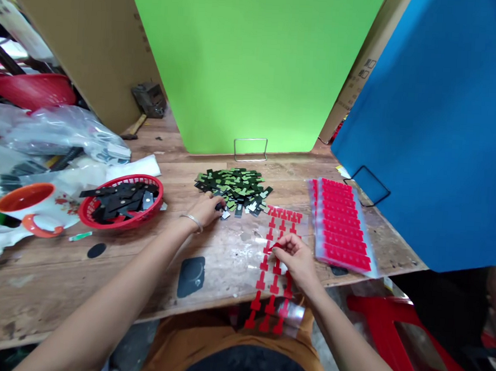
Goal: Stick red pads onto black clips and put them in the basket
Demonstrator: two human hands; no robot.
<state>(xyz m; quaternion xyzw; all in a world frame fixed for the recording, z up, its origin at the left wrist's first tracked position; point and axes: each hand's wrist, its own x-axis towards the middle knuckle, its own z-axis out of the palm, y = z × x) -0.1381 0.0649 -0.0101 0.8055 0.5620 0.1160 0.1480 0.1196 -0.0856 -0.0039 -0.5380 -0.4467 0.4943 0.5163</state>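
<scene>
a pile of small green and black pieces (233,188) sits mid-frame on the tabletop (57,286), and its near edge is touched by the left hand (207,208), fingers curled on what looks like one piece. a red sticker (274,246) is pinched by the right hand (296,258) over the sticker sheet (274,265), which runs lengthwise toward the lower frame, just right of the pile.
</scene>
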